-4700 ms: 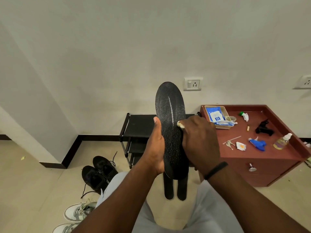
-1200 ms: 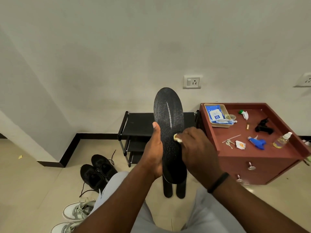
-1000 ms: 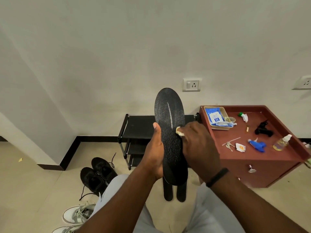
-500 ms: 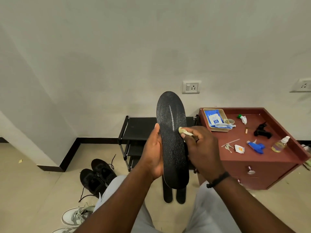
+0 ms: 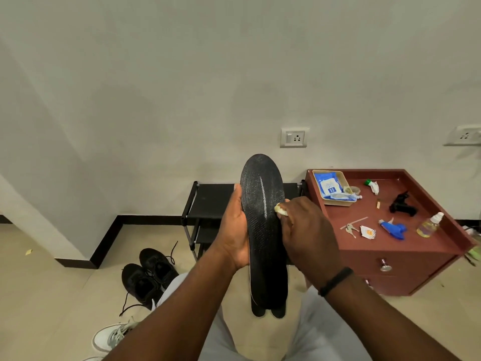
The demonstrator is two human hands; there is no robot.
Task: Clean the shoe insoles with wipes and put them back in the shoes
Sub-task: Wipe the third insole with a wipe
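Left hand (image 5: 235,230): my fingers curl round the upright insole (image 5: 263,225).
Right hand (image 5: 307,233): I pinch a wipe (image 5: 281,210) against the insole.
Tray (image 5: 344,182), far on the surface (image 5: 406,246): blue wipes pack (image 5: 328,184).

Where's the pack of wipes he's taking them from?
The blue wipes pack lies in a tan tray at the back left corner of the red cabinet, right of the insole.
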